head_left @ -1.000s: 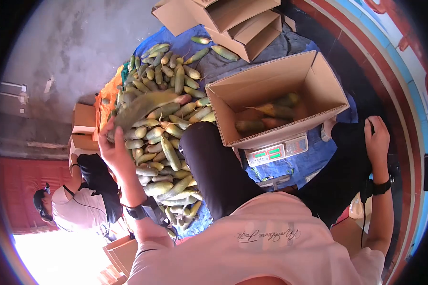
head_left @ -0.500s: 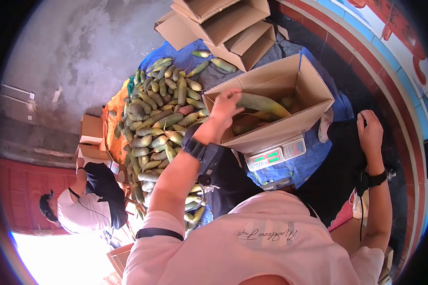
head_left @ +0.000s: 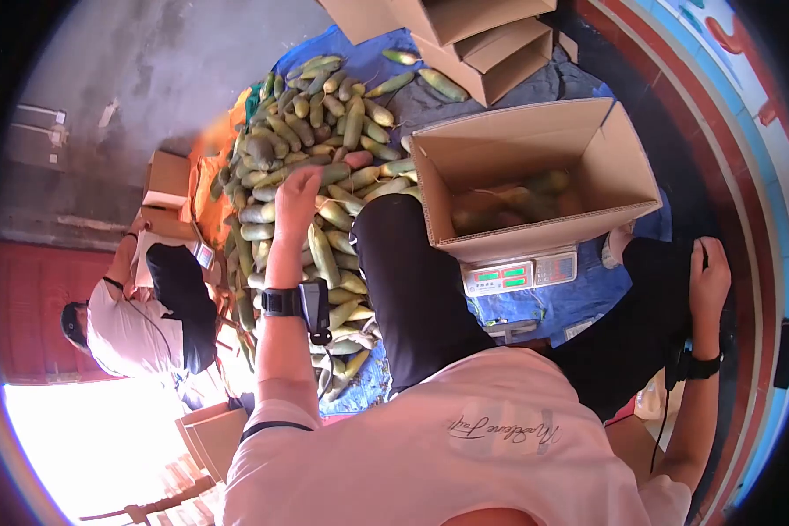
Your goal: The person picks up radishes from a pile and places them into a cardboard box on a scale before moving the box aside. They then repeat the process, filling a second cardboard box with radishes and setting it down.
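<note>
My left hand [head_left: 297, 191] reaches out over a big pile of green-yellow cucumbers [head_left: 324, 131] lying on a blue tarp [head_left: 548, 305]. Its fingers are down on the cucumbers at the middle of the heap, and I see nothing lifted in it. It wears a black wrist strap. To the right, an open cardboard box [head_left: 535, 136] stands on a scale [head_left: 519, 273] with green digits; several cucumbers [head_left: 510, 203] lie on its bottom. My right hand [head_left: 708, 273] rests on my right knee in dark trousers, holding nothing.
Empty open cardboard boxes [head_left: 491, 48] are stacked beyond the pile. Another person in a white and black top [head_left: 145, 320] crouches at the left, by small boxes [head_left: 168, 180]. A red and blue painted curb [head_left: 728, 96] runs along the right. Bare concrete floor [head_left: 149, 79] lies at the upper left.
My left hand carried a cucumber from the pile to the box, let it go there, and is now back over the pile with nothing in it. My right hand stayed on the knee.
</note>
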Available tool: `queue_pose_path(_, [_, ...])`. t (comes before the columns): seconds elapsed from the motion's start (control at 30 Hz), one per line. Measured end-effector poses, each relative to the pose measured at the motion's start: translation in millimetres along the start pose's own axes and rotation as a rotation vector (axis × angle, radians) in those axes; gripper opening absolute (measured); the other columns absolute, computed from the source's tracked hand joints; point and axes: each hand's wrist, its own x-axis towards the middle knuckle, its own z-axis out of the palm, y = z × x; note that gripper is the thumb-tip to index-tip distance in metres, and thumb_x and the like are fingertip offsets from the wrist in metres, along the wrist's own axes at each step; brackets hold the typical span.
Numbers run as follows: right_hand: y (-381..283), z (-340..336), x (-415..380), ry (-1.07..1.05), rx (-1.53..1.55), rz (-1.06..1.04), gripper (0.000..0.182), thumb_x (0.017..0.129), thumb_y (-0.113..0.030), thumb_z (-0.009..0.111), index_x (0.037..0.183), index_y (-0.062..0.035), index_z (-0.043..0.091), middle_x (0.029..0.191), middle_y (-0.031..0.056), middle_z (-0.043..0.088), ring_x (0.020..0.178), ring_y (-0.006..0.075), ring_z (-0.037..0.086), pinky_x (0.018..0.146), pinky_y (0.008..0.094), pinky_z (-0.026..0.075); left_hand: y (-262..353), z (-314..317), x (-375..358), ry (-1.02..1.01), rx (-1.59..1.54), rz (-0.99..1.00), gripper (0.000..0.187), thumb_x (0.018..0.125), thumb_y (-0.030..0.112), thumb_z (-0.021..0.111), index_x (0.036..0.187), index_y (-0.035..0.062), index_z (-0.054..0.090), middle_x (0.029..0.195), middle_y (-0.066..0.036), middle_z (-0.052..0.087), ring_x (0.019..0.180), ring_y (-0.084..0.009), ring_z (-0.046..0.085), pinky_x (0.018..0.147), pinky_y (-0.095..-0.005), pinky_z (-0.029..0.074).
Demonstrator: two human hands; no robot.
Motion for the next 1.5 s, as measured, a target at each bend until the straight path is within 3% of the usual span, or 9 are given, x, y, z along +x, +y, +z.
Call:
queue_pose_path(0.07, [-1,1,1,-0.003,-0.033,-0.001,0.012,0.082,-0.009,0.050,0.087,0.0022,0.053,0.083,0.0165,0.053,0.077,0.0332,0.053,0.069,0.0342,0.043,-70,-5,-9,-0.048,0.248,-0.074,0.028,0.080,0.026,0.054,0.090,0.0021,0.062,0.087,-0.015,0.062,0.084,-0.0252,0.060,0.073,-0.0326,0.045])
queue_pose_path(0.13, [0,2,2,-0.035,-0.044,0.001,0.013,0.083,-0.009,0.049,0.089,0.0019,0.053,0.085,0.0163,0.054,0.078,0.0325,0.054,0.070,0.0334,0.043,-160,1,-28,-0.157,0.600,0.159,0.027,0.080,0.027,0.052,0.086,0.0026,0.062,0.089,-0.017,0.061,0.087,-0.0300,0.058,0.074,-0.0376,0.045])
queue_pose_path(0.2, [-2,4,2,-0.030,-0.059,0.011,0.013,0.083,-0.009,0.049,0.089,0.0019,0.053,0.086,0.0159,0.055,0.080,0.0318,0.055,0.071,0.0326,0.043,-229,14,-49,-0.359,0.653,-0.017,0.027,0.077,0.027,0.054,0.090,0.0039,0.060,0.091,-0.017,0.061,0.087,-0.0299,0.058,0.076,-0.0390,0.045])
queue_pose_path(0.5, [-4,10,9,-0.119,-0.129,0.004,0.013,0.084,-0.009,0.048,0.089,0.0016,0.053,0.085,0.0152,0.054,0.080,0.0314,0.055,0.070,0.0337,0.043,-287,57,-123,-0.213,0.385,-0.744,0.065,0.067,0.027,0.061,0.122,0.0014,0.037,0.107,-0.026,0.052,0.101,-0.0345,0.051,0.088,-0.0379,0.041])
queue_pose_path(0.87, [-25,18,22,-0.182,-0.194,-0.001,0.010,0.083,-0.007,0.049,0.088,0.0017,0.052,0.084,0.0160,0.054,0.078,0.0325,0.055,0.068,0.0341,0.043,-346,87,-120,-0.200,0.439,-0.966,0.084,0.063,0.036,0.064,0.125,-0.0060,0.026,0.119,-0.025,0.044,0.107,-0.0326,0.048,0.090,-0.0365,0.039])
queue_pose_path(1.0, [-27,20,25,-0.198,-0.193,-0.008,0.011,0.083,-0.007,0.050,0.088,0.0021,0.052,0.084,0.0163,0.054,0.078,0.0329,0.055,0.068,0.0344,0.043,-347,102,-119,-0.260,0.418,-1.005,0.076,0.061,0.041,0.068,0.114,-0.0060,0.042,0.103,-0.020,0.056,0.089,-0.0287,0.058,0.078,-0.0338,0.047])
queue_pose_path(1.1, [-25,22,26,-0.204,-0.175,-0.018,0.011,0.083,-0.007,0.050,0.087,0.0021,0.053,0.084,0.0164,0.054,0.078,0.0330,0.055,0.068,0.0343,0.043,-340,115,-125,-0.340,-0.090,-0.868,0.048,0.063,0.040,0.068,0.085,-0.0019,0.059,0.068,-0.007,0.059,0.056,-0.0181,0.057,0.050,-0.0276,0.047])
queue_pose_path(1.37, [-36,20,25,-0.150,-0.145,-0.051,0.009,0.081,-0.006,0.051,0.084,0.0025,0.052,0.081,0.0164,0.053,0.075,0.0333,0.054,0.066,0.0348,0.043,-198,75,-125,-0.052,-1.415,-1.180,0.025,0.082,0.027,0.053,0.098,0.0089,0.049,0.089,-0.006,0.057,0.079,-0.0204,0.054,0.064,-0.0330,0.044])
queue_pose_path(1.5, [-36,17,25,-0.111,-0.124,-0.061,0.009,0.080,-0.007,0.051,0.083,0.0017,0.052,0.080,0.0163,0.053,0.073,0.0337,0.053,0.064,0.0354,0.043,-140,40,-113,-0.012,-1.253,-0.922,0.034,0.079,0.025,0.058,0.104,0.0038,0.048,0.092,-0.008,0.056,0.079,-0.0206,0.054,0.067,-0.0339,0.046])
